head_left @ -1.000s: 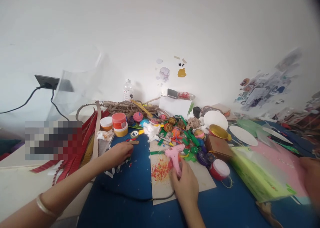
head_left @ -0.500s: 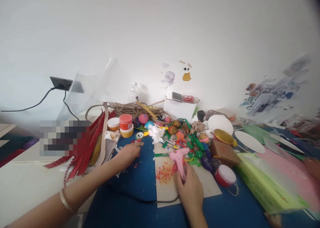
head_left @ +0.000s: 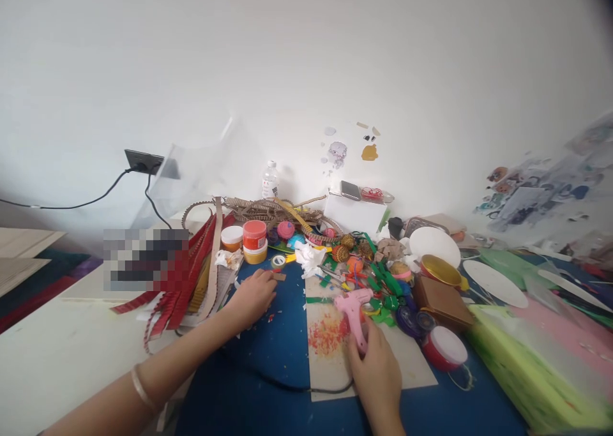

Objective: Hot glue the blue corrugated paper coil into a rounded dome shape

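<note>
My right hand [head_left: 378, 369] is wrapped round the handle of a pink glue gun [head_left: 354, 311], whose nozzle points left above a paint-spattered board [head_left: 330, 375]. A black cord runs left from beneath that hand across the blue table. Farther left, my left hand [head_left: 253, 297] is closed low over the tabletop, with a small brown strip [head_left: 279, 277] jutting from its fingertips; its thumb is mostly hidden. A roll of tape [head_left: 278, 261] lies just beyond these fingers, and stacked paint tubs [head_left: 254, 235] stand behind them.
Red corrugated paper strips [head_left: 194, 263] spread at the left. Yarn balls, green scraps and a crumpled tissue [head_left: 310, 257] crowd the middle back. On the right are a brown box [head_left: 443, 302], a red tub with a white lid [head_left: 445, 348] and a green packet [head_left: 522, 366]. A bottle [head_left: 271, 180] stands by the wall.
The whole scene has shifted right in the view as the camera turned slightly left. Both hands keep their holds, on the glue gun and the brown strip.
</note>
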A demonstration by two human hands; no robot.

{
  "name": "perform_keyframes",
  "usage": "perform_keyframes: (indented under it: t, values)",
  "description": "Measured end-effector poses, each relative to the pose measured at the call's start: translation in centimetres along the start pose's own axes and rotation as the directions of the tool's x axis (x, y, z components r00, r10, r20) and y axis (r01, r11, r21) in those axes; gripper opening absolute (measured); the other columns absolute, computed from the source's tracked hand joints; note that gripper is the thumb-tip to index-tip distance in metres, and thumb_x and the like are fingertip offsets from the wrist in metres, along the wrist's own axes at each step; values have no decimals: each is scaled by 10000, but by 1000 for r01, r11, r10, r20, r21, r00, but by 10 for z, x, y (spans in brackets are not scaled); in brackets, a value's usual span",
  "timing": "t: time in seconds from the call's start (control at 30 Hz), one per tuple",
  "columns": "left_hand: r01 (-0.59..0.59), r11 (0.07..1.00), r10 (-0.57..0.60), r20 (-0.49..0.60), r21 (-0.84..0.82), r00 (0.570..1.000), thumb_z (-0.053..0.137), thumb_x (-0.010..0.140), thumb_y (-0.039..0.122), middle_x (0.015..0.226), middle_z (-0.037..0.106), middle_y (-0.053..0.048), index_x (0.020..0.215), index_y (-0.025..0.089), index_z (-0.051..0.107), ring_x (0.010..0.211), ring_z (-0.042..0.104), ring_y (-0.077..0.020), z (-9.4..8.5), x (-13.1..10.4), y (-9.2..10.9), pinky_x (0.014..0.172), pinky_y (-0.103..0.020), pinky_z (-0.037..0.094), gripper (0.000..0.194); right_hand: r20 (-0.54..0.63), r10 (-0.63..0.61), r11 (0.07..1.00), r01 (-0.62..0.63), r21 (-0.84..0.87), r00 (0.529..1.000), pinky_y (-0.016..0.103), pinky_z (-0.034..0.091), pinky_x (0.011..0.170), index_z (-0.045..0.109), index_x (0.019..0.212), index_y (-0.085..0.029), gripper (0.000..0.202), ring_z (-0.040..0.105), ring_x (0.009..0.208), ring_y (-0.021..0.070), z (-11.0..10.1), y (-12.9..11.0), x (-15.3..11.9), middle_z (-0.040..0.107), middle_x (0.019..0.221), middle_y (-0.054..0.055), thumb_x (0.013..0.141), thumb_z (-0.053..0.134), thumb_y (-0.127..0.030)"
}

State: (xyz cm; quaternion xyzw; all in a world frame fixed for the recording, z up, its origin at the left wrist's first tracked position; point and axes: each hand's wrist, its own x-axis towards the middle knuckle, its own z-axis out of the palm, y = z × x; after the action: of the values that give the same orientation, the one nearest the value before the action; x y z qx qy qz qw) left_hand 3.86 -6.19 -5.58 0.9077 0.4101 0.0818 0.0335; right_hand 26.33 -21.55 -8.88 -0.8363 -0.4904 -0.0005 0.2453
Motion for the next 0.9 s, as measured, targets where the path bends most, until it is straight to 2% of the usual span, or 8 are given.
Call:
perform_keyframes:
  t: [0.07, 0.13, 0.27, 0.47, 0.6, 0.67, 0.77, 0.9]
  values:
    - [-9, 1000, 8, 14, 15, 1000, 496, 835, 292, 1230, 554, -214, 1046, 83, 621, 1185, 458, -348, 0, -8, 4, 950, -485, 399, 322, -1, 0, 1000, 0, -6, 1000, 346, 466, 738, 481, 1231, -123, 484, 593, 980, 277, 0, 0, 0, 606, 1147, 130, 825, 387, -370]
    - [-66, 997, 62, 87, 49, 994, 511, 822, 416, 1331, 464, -230, 1180, 67, 550, 1268, 369, -350, 2, -17, 8, 1009, -475, 346, 502, -2, -4, 1000, 4, -8, 1000, 334, 468, 718, 482, 1230, -138, 471, 600, 966, 267, 0, 0, 1, 616, 1127, 120, 829, 386, -365]
    - [-103, 994, 98, 125, 37, 987, 451, 842, 475, 1414, 359, -179, 1307, 112, 436, 1326, 279, -299, 8, -26, 14, 1060, -432, 296, 591, -10, -7, 1000, 7, -16, 1000, 319, 469, 710, 489, 1218, -138, 459, 609, 945, 259, 0, 0, 1, 629, 1099, 117, 829, 393, -362]
    - [73, 992, -76, 29, 103, 997, 492, 836, 392, 1403, 372, -204, 1310, 69, 430, 1322, 269, -344, 8, -2, 11, 1051, -462, 296, 577, -4, -12, 1000, 12, -18, 1000, 336, 472, 747, 498, 1211, -128, 463, 592, 998, 275, 1, 1, 0, 606, 1155, 131, 826, 401, -366]
    - [283, 950, -282, -28, 129, 959, 465, 842, 425, 1346, 366, -338, 1275, -69, 418, 1285, 293, -427, 13, 10, 12, 1013, -534, 298, 659, -7, -10, 1000, 10, 8, 1000, 347, 472, 762, 495, 1217, -129, 469, 595, 997, 279, 1, 1, 0, 610, 1154, 128, 823, 409, -370]
    - [281, 952, -283, -8, 120, 959, 469, 827, 470, 1321, 414, -327, 1256, -45, 453, 1261, 345, -421, 16, 10, 13, 984, -514, 344, 670, -12, -13, 1000, 13, 23, 1000, 347, 474, 765, 495, 1219, -131, 473, 601, 989, 276, 1, 1, 0, 614, 1147, 127, 824, 408, -377]
    - [233, 968, -233, -15, 92, 972, 425, 832, 510, 1341, 444, -248, 1272, 57, 465, 1265, 371, -369, 19, 7, 10, 987, -473, 353, 633, -22, -22, 999, 22, 39, 1000, 338, 480, 753, 498, 1216, -136, 479, 610, 975, 269, 2, 2, 1, 619, 1142, 128, 822, 408, -392]
    - [374, 922, -367, -84, 98, 926, 394, 845, 497, 1335, 419, -300, 1267, 5, 451, 1277, 313, -428, 19, 5, 3, 999, -549, 287, 651, -16, -16, 999, 17, 36, 1000, 350, 482, 761, 497, 1214, -121, 498, 603, 992, 277, 4, 4, 1, 605, 1164, 141, 820, 392, -407]
